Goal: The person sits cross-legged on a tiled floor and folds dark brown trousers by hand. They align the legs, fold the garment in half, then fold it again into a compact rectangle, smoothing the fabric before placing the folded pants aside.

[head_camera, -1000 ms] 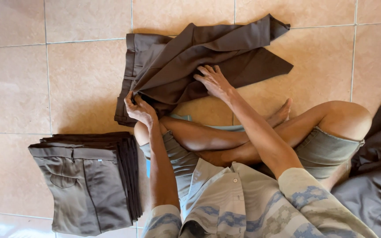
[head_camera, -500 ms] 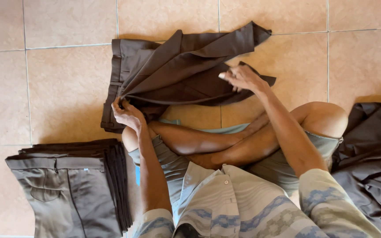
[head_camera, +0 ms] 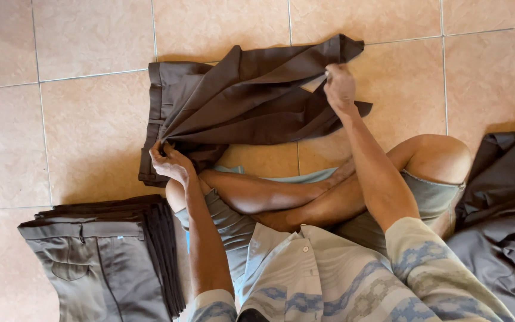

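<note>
**Loose cloth, two small grips: where the fold on the floor could slip**

At the far left a stack of folded trousers (head_camera: 99,256) lies on the tiled floor (head_camera: 90,125), grey-brown pair uppermost, darker ones layered beneath. The stack sits close beside the person's left knee, so a shifted leg or a dragged elbow could nudge its edges out of line.

Just right of it, the left hand (head_camera: 171,162) is clenched on the dark brown trousers (head_camera: 239,101) near the waistband end, pinning that corner against the floor. Only a pinch of cloth is in this grip; if it gives, the waistband end would likely slide and the creases bunch up.

The brown trousers lie spread on the floor in front of the crossed legs, waistband to the left, leg ends to the right, the upper layer rumpled into long diagonal folds. These folds could get pressed in unevenly if the layers are laid down as they are.

Further right, the right hand (head_camera: 339,86) is grasping the edge of a trouser leg, lifted off the floor. A loose hold there may let it drop askew.

At the far right a heap of dark garments (head_camera: 502,209) lies unfolded, touching the person's right side.
</note>
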